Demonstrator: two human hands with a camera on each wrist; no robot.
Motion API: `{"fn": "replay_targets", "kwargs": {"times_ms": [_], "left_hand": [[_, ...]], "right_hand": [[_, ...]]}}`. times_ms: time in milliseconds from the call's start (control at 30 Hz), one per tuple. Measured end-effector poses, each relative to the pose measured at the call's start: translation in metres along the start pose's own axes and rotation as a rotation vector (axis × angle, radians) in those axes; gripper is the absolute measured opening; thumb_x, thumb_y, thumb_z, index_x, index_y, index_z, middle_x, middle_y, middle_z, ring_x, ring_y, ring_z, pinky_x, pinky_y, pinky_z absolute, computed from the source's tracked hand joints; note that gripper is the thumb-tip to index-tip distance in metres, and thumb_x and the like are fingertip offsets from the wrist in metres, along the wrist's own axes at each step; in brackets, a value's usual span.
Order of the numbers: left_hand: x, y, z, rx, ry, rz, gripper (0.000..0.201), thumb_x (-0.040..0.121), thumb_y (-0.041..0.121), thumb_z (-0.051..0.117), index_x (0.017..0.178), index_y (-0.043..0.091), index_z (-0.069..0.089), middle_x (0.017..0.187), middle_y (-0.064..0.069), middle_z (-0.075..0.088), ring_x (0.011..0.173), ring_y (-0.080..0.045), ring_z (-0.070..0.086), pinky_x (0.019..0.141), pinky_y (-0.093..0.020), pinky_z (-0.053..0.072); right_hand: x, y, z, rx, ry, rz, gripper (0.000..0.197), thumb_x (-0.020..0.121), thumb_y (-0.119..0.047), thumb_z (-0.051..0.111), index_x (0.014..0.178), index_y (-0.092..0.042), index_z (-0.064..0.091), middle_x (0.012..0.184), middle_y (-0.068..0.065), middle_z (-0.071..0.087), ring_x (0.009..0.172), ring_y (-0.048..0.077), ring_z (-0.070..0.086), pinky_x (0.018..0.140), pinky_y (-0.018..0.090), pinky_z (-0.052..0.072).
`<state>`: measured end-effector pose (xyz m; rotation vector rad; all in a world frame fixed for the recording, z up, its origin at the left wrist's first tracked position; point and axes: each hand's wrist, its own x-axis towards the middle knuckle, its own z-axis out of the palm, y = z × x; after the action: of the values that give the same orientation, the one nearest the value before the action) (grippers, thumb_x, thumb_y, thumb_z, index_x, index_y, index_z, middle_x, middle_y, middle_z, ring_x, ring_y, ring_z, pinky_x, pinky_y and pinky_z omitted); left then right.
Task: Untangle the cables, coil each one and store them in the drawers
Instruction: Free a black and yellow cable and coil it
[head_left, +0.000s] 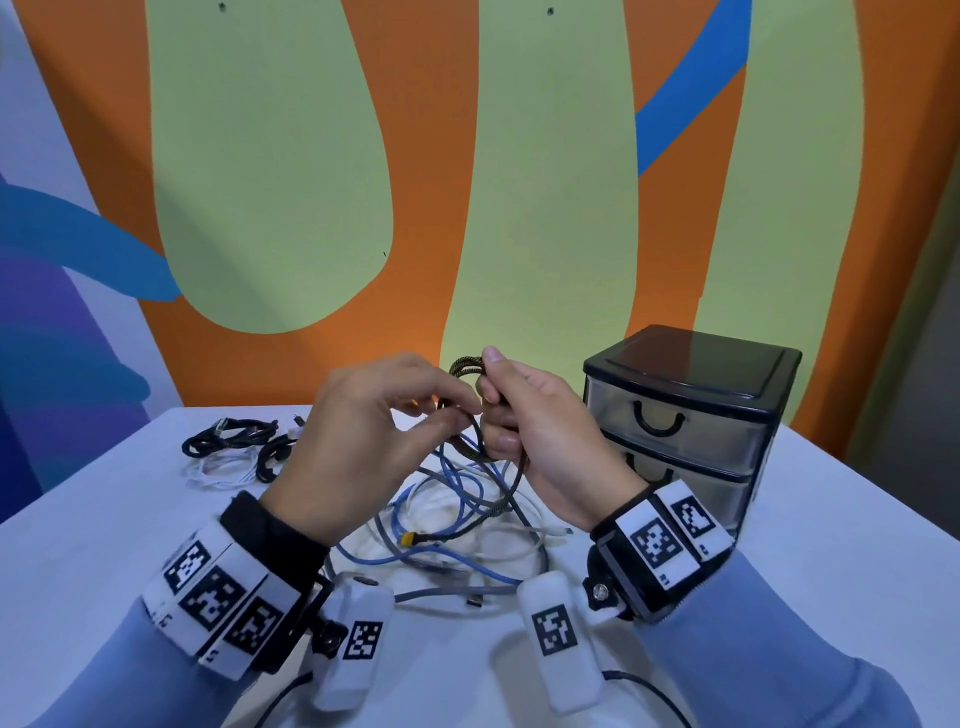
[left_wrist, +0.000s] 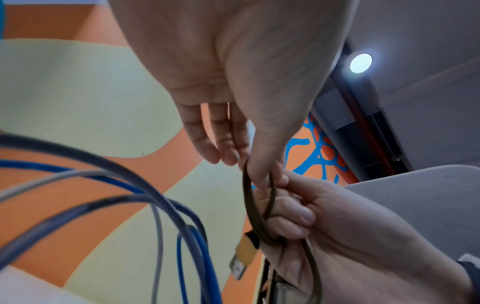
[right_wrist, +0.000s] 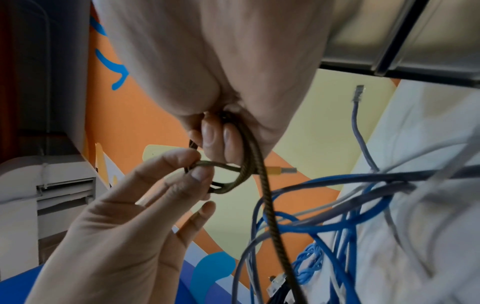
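Note:
My right hand (head_left: 506, 415) grips a small coil of dark braided cable (head_left: 465, 369) above the table, fingers curled round its loops (right_wrist: 246, 156). My left hand (head_left: 415, 410) pinches one loop of that braided cable (left_wrist: 249, 197) between thumb and forefinger (right_wrist: 197, 164). The cable's free length hangs down to an orange plug (head_left: 409, 540) lying on the tangle. Its other orange USB plug (left_wrist: 244, 255) dangles by my right palm. Beneath the hands lies a tangle of blue, grey and white cables (head_left: 457, 525). The black drawer unit (head_left: 691, 415) stands at the right, drawers closed.
Coiled black and white cables (head_left: 234, 452) lie at the table's far left. The white table (head_left: 831, 519) ends at a colourful wall behind. A thin black lead (head_left: 649, 691) runs along the table's near edge.

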<state>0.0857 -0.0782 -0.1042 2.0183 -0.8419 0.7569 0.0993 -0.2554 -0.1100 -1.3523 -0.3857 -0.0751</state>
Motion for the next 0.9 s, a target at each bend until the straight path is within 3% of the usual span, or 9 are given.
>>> {"fn": "replay_targets", "kwargs": {"times_ms": [133, 267, 367, 433, 533, 600, 733, 833, 900], "left_hand": [[0.005, 0.001, -0.002, -0.028, 0.113, 0.008, 0.013, 0.09, 0.017, 0.083, 0.097, 0.027, 0.081, 0.102, -0.001, 0.054, 0.085, -0.02, 0.056, 0.076, -0.036, 0.054], [0.008, 0.005, -0.004, -0.243, 0.162, -0.125, 0.005, 0.098, 0.015, 0.075, 0.097, 0.014, 0.079, 0.087, 0.0, 0.072, 0.074, -0.017, 0.061, 0.066, -0.036, 0.052], [0.008, 0.005, -0.01, -0.359, 0.2, -0.195, 0.01, 0.093, -0.001, 0.076, 0.093, 0.008, 0.079, 0.08, -0.009, 0.075, 0.068, -0.022, 0.068, 0.065, -0.033, 0.057], [0.008, 0.005, -0.011, -0.332, 0.212, -0.192, 0.014, 0.09, -0.005, 0.075, 0.087, 0.009, 0.078, 0.079, -0.011, 0.077, 0.069, -0.025, 0.071, 0.066, -0.041, 0.06], [0.007, 0.004, -0.013, -0.227, 0.188, -0.197, 0.018, 0.089, -0.002, 0.075, 0.089, 0.016, 0.079, 0.081, -0.002, 0.08, 0.079, -0.022, 0.077, 0.079, -0.048, 0.064], [0.006, 0.005, -0.013, -0.089, 0.116, -0.188, 0.023, 0.093, 0.005, 0.076, 0.102, 0.026, 0.081, 0.085, 0.009, 0.081, 0.087, -0.009, 0.077, 0.087, -0.037, 0.063], [0.004, 0.009, -0.008, 0.065, 0.184, -0.115, 0.02, 0.093, 0.013, 0.078, 0.101, 0.031, 0.084, 0.085, 0.016, 0.078, 0.082, -0.008, 0.072, 0.075, -0.024, 0.056], [0.005, 0.012, -0.005, -0.128, 0.209, -0.202, 0.02, 0.092, 0.008, 0.079, 0.098, 0.026, 0.085, 0.085, 0.009, 0.081, 0.078, -0.008, 0.074, 0.072, -0.023, 0.056], [0.006, 0.017, -0.002, -0.318, 0.163, -0.296, 0.023, 0.095, 0.001, 0.072, 0.098, 0.021, 0.085, 0.088, 0.001, 0.082, 0.09, -0.019, 0.079, 0.085, -0.031, 0.063]], "right_hand": [[0.002, -0.004, -0.003, -0.032, 0.06, -0.047, 0.041, 0.111, -0.034, 0.048, 0.074, -0.016, 0.046, 0.06, -0.006, 0.023, 0.053, 0.013, 0.021, 0.054, 0.028, 0.016], [0.003, -0.004, -0.006, -0.089, 0.103, -0.085, 0.04, 0.111, -0.034, 0.047, 0.076, -0.014, 0.045, 0.059, -0.008, 0.023, 0.051, 0.014, 0.022, 0.048, 0.021, 0.022], [0.003, -0.005, -0.007, 0.045, 0.124, -0.042, 0.039, 0.112, -0.033, 0.046, 0.076, -0.017, 0.043, 0.059, -0.008, 0.022, 0.049, 0.01, 0.019, 0.044, 0.019, 0.018], [0.002, -0.008, -0.008, 0.17, 0.122, -0.018, 0.04, 0.112, -0.033, 0.044, 0.075, -0.018, 0.043, 0.058, -0.009, 0.024, 0.046, 0.008, 0.019, 0.043, 0.019, 0.016], [0.0, -0.014, -0.006, 0.362, 0.078, -0.014, 0.04, 0.112, -0.033, 0.043, 0.075, -0.017, 0.043, 0.06, -0.007, 0.025, 0.044, 0.006, 0.021, 0.043, 0.02, 0.014], [-0.002, -0.016, -0.003, 0.477, 0.031, -0.003, 0.04, 0.112, -0.033, 0.043, 0.076, -0.017, 0.043, 0.061, -0.005, 0.023, 0.044, 0.006, 0.02, 0.045, 0.022, 0.013], [-0.007, -0.018, 0.005, 0.631, -0.071, 0.036, 0.04, 0.111, -0.035, 0.042, 0.075, -0.018, 0.042, 0.061, -0.006, 0.021, 0.043, 0.005, 0.02, 0.046, 0.022, 0.014], [-0.008, -0.016, 0.01, 0.695, -0.084, 0.036, 0.04, 0.112, -0.035, 0.042, 0.075, -0.018, 0.043, 0.059, -0.007, 0.022, 0.043, 0.004, 0.023, 0.045, 0.02, 0.018], [-0.007, -0.014, 0.012, 0.697, -0.046, 0.024, 0.04, 0.112, -0.035, 0.042, 0.075, -0.017, 0.043, 0.058, -0.006, 0.025, 0.043, 0.004, 0.025, 0.044, 0.018, 0.024]]}}
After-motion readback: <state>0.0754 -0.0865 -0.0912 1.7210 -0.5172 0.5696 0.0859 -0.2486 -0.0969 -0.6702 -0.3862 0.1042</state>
